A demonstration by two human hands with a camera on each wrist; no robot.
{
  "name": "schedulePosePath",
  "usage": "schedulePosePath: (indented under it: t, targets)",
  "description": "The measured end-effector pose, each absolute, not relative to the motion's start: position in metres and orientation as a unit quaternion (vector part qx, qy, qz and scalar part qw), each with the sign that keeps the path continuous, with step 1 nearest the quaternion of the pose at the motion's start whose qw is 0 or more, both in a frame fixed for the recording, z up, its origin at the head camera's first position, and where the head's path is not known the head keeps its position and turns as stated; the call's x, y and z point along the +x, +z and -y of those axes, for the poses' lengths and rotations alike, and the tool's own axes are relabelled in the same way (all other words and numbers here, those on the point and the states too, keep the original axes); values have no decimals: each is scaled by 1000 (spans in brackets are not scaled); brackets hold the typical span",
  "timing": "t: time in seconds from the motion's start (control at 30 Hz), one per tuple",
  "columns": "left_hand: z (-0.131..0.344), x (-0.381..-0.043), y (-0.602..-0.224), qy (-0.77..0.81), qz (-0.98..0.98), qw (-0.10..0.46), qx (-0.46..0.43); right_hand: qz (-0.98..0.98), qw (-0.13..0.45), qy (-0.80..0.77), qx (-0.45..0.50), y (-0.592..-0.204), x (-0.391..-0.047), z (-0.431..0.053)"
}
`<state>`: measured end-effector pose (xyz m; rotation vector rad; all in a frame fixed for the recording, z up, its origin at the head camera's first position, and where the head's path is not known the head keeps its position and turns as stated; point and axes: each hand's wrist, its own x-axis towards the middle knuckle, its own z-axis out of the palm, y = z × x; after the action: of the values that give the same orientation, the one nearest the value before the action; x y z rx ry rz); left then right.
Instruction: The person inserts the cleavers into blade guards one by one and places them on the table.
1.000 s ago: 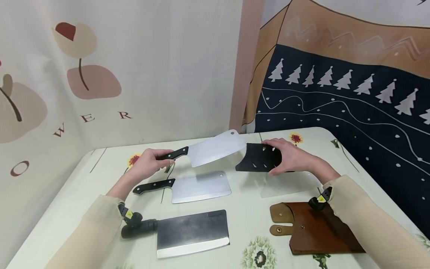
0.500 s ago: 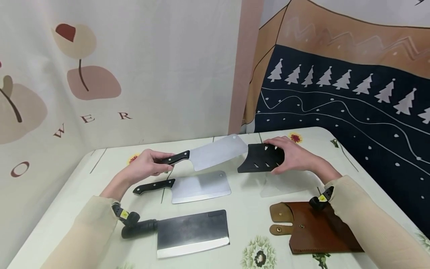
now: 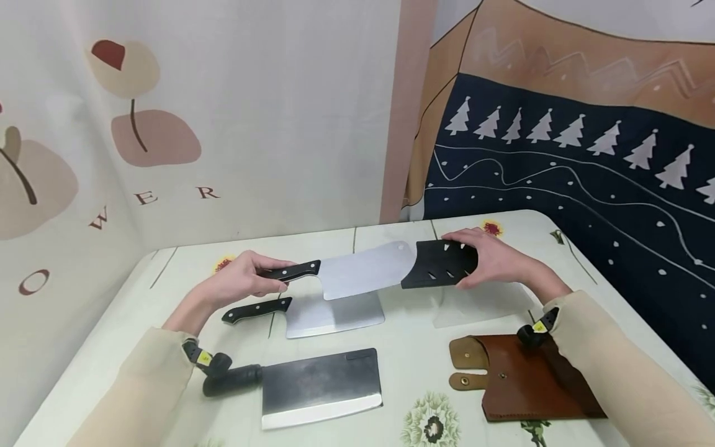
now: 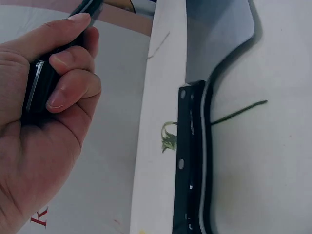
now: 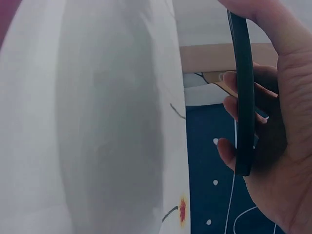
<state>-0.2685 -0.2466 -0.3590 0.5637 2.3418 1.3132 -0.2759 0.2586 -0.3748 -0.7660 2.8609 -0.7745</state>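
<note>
Left of the frame's middle, the left hand (image 3: 246, 277) curls round the black riveted handle (image 3: 304, 270) of a rectangular steel cleaver (image 3: 365, 270), probably to avoid the edge. Near centre, the cleaver's far end is at the mouth of a flat black slotted sheath (image 3: 438, 265); whether inside, I cannot tell. Right of centre, the right hand (image 3: 494, 257) pinches the sheath's opposite edges, seemingly leaving its mouth unblocked.

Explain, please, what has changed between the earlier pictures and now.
The left hand has brought the held cleaver lower and slightly rightward, its blade more level; the right hand has shifted the black sheath slightly rightward. Nothing was taken hold of or let go. The dark-bladed cleaver, the silver cleaver lying beyond it and the brown leather sheath stayed put.
</note>
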Motion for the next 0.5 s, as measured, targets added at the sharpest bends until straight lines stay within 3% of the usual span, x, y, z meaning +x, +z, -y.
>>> schedulePosePath:
  t: [0.5]
  targets:
    - [247,-274,-357,452,-831,231,226,-925,61,-236,-292,-371,-264,-253]
